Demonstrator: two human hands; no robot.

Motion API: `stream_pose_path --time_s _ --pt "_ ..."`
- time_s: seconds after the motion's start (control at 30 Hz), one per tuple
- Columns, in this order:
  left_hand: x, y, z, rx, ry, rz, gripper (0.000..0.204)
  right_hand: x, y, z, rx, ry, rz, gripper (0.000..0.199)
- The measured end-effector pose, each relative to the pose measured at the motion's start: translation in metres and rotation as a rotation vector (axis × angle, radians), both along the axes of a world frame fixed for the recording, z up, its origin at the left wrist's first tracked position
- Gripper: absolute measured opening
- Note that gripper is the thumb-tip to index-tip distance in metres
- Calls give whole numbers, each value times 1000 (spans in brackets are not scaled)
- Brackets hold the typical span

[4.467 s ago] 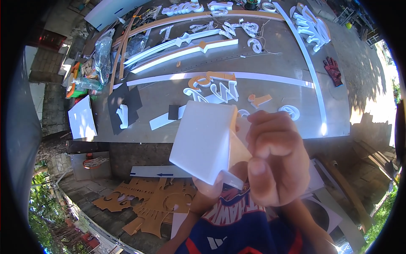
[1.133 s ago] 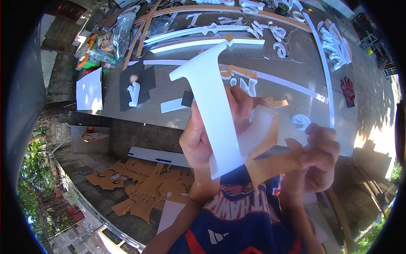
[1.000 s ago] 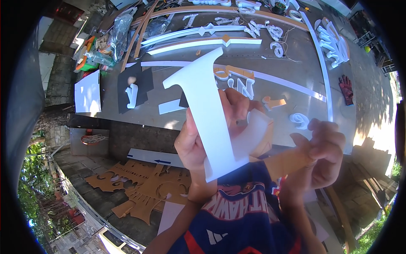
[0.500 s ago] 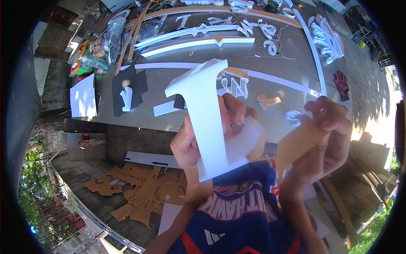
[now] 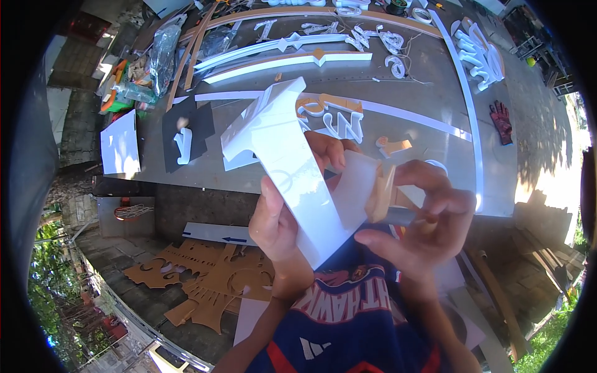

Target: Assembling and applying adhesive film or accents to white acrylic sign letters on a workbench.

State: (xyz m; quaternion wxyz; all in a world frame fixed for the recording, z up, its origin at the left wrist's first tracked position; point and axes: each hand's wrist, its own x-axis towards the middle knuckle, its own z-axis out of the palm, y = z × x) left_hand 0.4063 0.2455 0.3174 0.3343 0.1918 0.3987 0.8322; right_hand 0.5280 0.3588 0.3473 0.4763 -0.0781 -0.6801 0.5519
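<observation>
Left fingers (image 5: 328, 149) wrap white letter (image 5: 291, 177) from behind | right fingers (image 5: 429, 177) parted just beside it, hold unclear

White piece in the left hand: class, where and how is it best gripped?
Probably the stem of the white piece, from behind: it is narrow and straight, and the left hand spans it, thumb at one edge, fingers at the other.

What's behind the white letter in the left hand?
Behind the white letter, the left hand partly shows; past the letter's left edge, part of a white strip shows on the tabletop. Whatever else lies directly behind is covered.
</observation>
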Motion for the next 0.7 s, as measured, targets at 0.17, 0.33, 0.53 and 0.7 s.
stream_pose_path --time_s 0.17,0.33,0.53,0.7 --pt "5 -6 -6 -82 -27 101 42 5 2 6 235 -117 -72 48" --pt "-1 4 0 74 -11 -14 39 6 -1 -3 88 -12 -72 44" --pt "-5 10 7 232 -61 -270 32 3 6 1 102 4 -133 40" --pt "-15 -7 -18 130 -10 -238 28 -1 16 0 106 44 -163 39"
